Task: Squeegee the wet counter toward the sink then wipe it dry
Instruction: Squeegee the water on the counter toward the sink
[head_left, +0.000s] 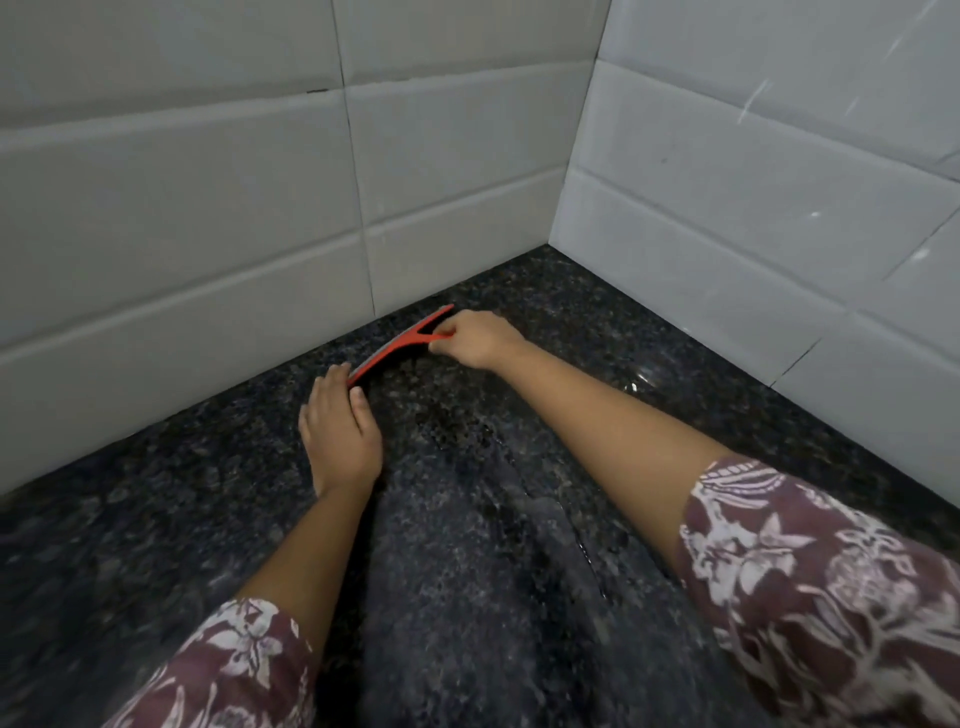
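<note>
A red squeegee (396, 345) lies with its blade along the foot of the back wall on the dark speckled counter (493, 545). My right hand (480, 340) grips its short handle at the far end. Near the blade's near end, my left hand (340, 426) lies flat on the counter, its fingertips touching the squeegee. Wet streaks and a line of water (582, 545) run along the counter between my forearms. No sink or cloth is in view.
White tiled walls meet in a corner at the back right (558, 218), closing the counter on two sides. The counter stretches toward me and to the left. A wet glint (647, 374) shows near the right wall.
</note>
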